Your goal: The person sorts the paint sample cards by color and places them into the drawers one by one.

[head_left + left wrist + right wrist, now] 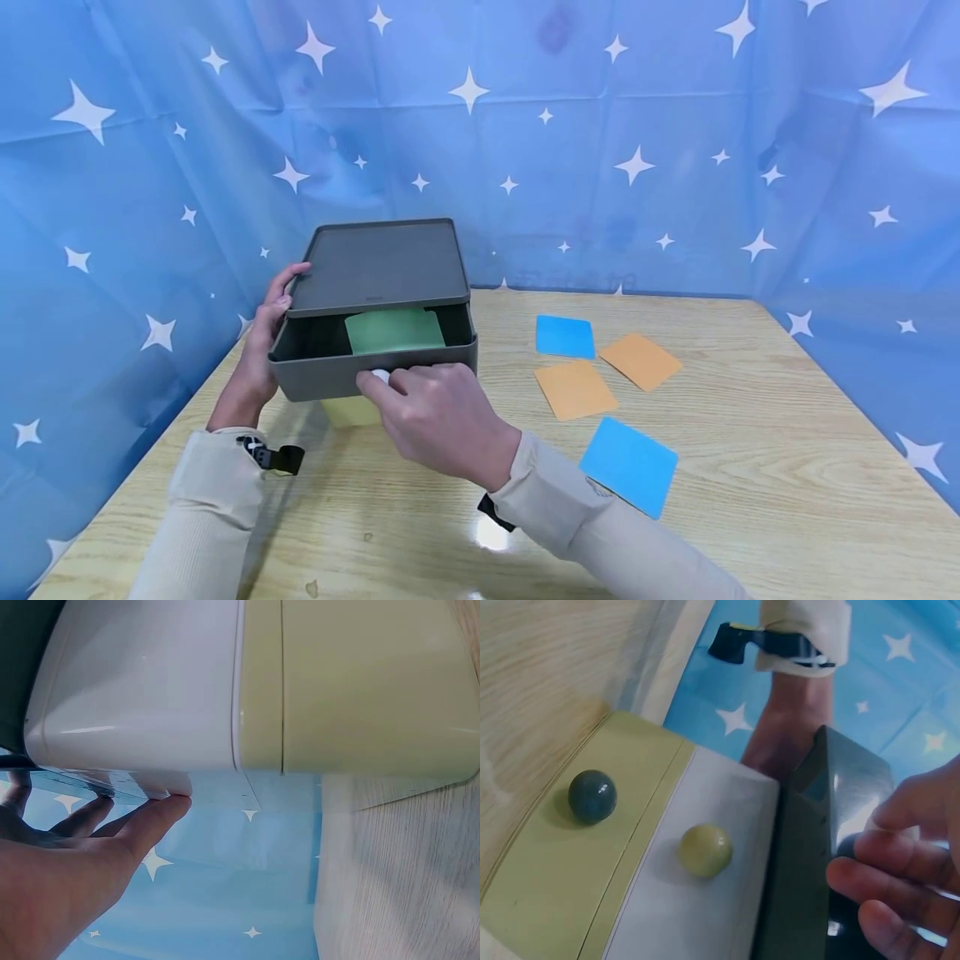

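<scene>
A small drawer cabinet point(378, 262) with a dark grey top stands at the left of the table. Its grey top drawer point(315, 379) is pulled out, and a green card point(396, 331) lies inside. My right hand point(450, 421) pinches that drawer's white knob point(381, 375) between thumb and fingers. Against the cabinet's left side rests my left hand point(261, 350); in the left wrist view its fairly straight fingers point(161, 821) touch the side wall. Below, in the right wrist view, are a white drawer with a yellow knob point(705, 850) and a yellow drawer with a dark knob point(592, 796).
Two blue cards, one farther back point(565, 336) and one nearer point(630, 467), lie right of the cabinet. Between them are two orange cards, a left one point(576, 389) and a right one point(641, 361). A blue star-patterned curtain point(525, 142) hangs around the wooden table point(765, 467).
</scene>
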Tool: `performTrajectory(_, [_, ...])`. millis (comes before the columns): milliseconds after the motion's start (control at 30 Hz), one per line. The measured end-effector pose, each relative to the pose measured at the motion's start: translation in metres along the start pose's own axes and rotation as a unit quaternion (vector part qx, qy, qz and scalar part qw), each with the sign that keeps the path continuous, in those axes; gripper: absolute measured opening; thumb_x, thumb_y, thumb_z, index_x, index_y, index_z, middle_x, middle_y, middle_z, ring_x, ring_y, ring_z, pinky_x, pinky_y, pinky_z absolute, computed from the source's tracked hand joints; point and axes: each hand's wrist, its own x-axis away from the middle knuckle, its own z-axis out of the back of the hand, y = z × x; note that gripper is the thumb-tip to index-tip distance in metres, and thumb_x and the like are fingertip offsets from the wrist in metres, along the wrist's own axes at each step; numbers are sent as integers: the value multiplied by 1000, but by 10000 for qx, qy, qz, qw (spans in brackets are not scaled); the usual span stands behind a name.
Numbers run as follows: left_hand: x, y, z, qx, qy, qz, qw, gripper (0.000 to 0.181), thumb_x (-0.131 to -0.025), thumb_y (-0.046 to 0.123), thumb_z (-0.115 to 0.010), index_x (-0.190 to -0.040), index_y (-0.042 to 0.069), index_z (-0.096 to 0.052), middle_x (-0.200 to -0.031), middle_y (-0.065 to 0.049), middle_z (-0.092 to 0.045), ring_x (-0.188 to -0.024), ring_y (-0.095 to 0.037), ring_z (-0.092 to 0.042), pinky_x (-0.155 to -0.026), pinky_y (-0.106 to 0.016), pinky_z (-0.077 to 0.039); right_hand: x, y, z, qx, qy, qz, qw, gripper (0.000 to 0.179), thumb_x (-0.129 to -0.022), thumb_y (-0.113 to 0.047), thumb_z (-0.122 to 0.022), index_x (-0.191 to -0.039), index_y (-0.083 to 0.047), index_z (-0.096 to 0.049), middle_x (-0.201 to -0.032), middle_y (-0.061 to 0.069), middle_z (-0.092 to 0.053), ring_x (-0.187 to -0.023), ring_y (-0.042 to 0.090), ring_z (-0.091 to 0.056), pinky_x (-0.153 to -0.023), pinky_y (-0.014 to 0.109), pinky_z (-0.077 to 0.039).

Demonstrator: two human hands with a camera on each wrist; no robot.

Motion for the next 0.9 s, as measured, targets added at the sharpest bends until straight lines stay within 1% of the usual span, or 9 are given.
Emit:
performTrajectory(133, [0,-1,0,-210,82,16,9997,53,-102,45,-26,-154,33,-30,-164,2,-13,-140,-14,-21,-105,-28,-25,-3,5,-9,-7,-35,-70,10000,26,-86,-9,-59,-105,-19,-74,-56,-8,-57,-43,6,-46,-41,20,-31])
performTrajectory(200, [0,-2,1,-206,116,-7,9997,53,-102,44,-27,-153,32,-31,-163,1,-16,-139,-13,-24,-104,-28,-26,-3,8,-13,-2,-91,-125,9999,26,-85,-9,-59,-105,-18,-74,-57,-8,-59,-44,6,-47,-41,19,-31])
performTrajectory(300, [-1,-3,1,-157,150,-50,9998,51,-102,42,-27,-152,32,-32,-156,2,-26,-130,-10,-34,-100,-26,-30,-5,12,-17,34,-194,-225,9996,25,-86,-9,-60,-105,-18,-73,-58,-7,-59,-45,6,-49,-41,19,-31])
performTrajectory(400, [-1,-5,2,-134,152,-87,9998,50,-103,41,-27,-151,32,-33,-151,6,-31,-124,-8,-39,-98,-26,-31,-7,15,-21,50,-322,-352,9988,22,-88,-8,-59,-104,-18,-71,-56,-7,-55,-45,7,-46,-41,18,-25])
performTrajectory(533, [-1,-5,3,-197,172,-77,9996,50,-103,41,-26,-151,33,-33,-145,8,-36,-118,-8,-45,-95,-26,-36,-10,18,-25,37,-594,-563,9966,20,-90,-5,-54,-101,-17,-66,-53,-6,-46,-45,8,-34,-45,19,-14])
performTrajectory(633, [0,-5,3,-247,191,-10,9995,50,-103,42,-25,-152,34,-32,-141,7,-39,-114,-9,-48,-90,-27,-41,-12,20,-30,57,-763,-697,9946,22,-92,-3,-50,-100,-17,-63,-54,-5,-42,-47,8,-29,-46,20,-11])
performTrajectory(700, [0,-4,2,-303,199,87,9993,52,-102,44,-24,-152,35,-31,-146,3,-37,-118,-11,-47,-92,-31,-40,-12,21,-33,87,-781,-753,9941,23,-92,-1,-47,-99,-17,-62,-54,-5,-42,-47,8,-30,-46,20,-12])
performTrajectory(800, [0,-2,1,-372,200,219,9989,53,-101,47,-23,-153,38,-29,-157,-1,-26,-130,-16,-39,-100,-41,-33,-12,23,-38,99,-778,-796,9937,23,-93,-1,-46,-98,-18,-61,-56,-5,-44,-48,8,-34,-45,19,-15])
performTrajectory(900, [0,-1,-1,-444,196,295,9984,54,-101,49,-22,-154,39,-28,-164,-3,-17,-136,-20,-34,-103,-49,-27,-12,25,-39,80,-801,-798,9936,21,-94,-2,-46,-98,-18,-60,-58,-5,-47,-48,9,-38,-45,19,-17])
